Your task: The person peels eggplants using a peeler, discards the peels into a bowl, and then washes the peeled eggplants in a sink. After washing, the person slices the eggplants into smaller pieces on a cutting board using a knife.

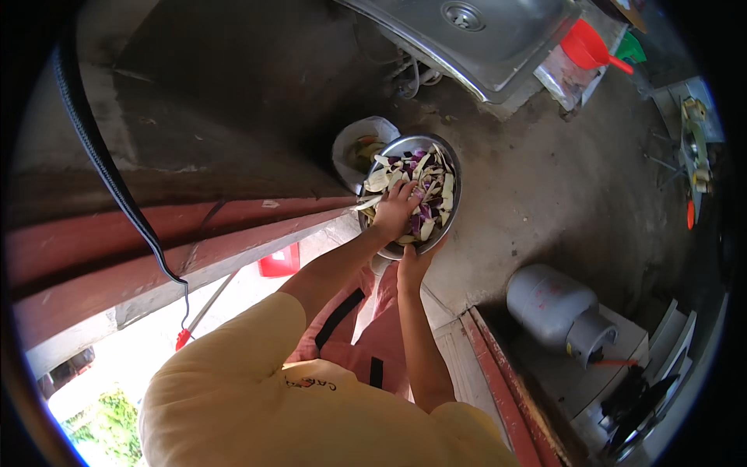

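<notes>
A round metal bowl [457, 175] is heaped with cream-coloured and purple vegetable peelings [428, 198]. It tilts beside a white-lined waste bin [342, 156] that has some scraps inside. My left hand [398, 208] reaches over the near left part of the bowl, its fingers apart and lying on the peelings. Some pale strips stick out past the rim next to that hand. My right hand [418, 263] grips the bowl's near rim from below; part of its fingers is hidden behind the bowl.
A metal sink [513, 47] stands at the far side, with a red dipper [587, 47] on its right. On the right are a grey gas cylinder [548, 303] and a small table [692, 156] with things on it. A red-painted door frame [194, 241] runs along the left.
</notes>
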The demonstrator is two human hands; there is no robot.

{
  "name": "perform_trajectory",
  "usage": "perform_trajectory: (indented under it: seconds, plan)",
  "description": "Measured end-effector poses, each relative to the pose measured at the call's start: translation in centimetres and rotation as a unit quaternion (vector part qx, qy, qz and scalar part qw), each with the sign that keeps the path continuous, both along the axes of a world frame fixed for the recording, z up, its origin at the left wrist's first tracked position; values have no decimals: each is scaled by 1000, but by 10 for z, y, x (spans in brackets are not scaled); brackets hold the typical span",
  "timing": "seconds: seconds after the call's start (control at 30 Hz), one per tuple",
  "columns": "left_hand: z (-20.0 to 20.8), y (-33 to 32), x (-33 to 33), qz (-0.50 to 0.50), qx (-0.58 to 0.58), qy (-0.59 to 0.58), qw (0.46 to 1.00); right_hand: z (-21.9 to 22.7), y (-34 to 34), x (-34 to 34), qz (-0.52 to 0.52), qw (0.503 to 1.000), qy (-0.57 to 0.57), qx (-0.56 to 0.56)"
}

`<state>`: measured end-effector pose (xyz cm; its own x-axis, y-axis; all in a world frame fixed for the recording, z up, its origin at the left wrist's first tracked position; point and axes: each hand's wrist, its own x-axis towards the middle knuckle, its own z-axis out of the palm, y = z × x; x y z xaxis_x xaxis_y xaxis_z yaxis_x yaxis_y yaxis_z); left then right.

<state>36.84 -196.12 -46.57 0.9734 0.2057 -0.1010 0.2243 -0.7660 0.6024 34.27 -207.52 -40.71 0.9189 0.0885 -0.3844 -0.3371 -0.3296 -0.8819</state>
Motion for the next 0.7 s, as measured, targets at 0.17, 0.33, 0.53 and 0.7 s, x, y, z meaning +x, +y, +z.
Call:
perform_trajectory:
  seconds: [0.17,0.33,0.53,0.7]
  plan:
    - [-68,36,24,84,-30,-21,996,-68,29,45,45,999,30,-3]
    - [-117,76,42,182,13,-20,983,-149,45,76,88,995,-35,-17]
    - [-167,113,28,398,68,9,915,-161,45,98,177,974,-86,-113]
    - [-194,131,9,415,-11,109,903,-152,36,104,153,988,-16,-29]
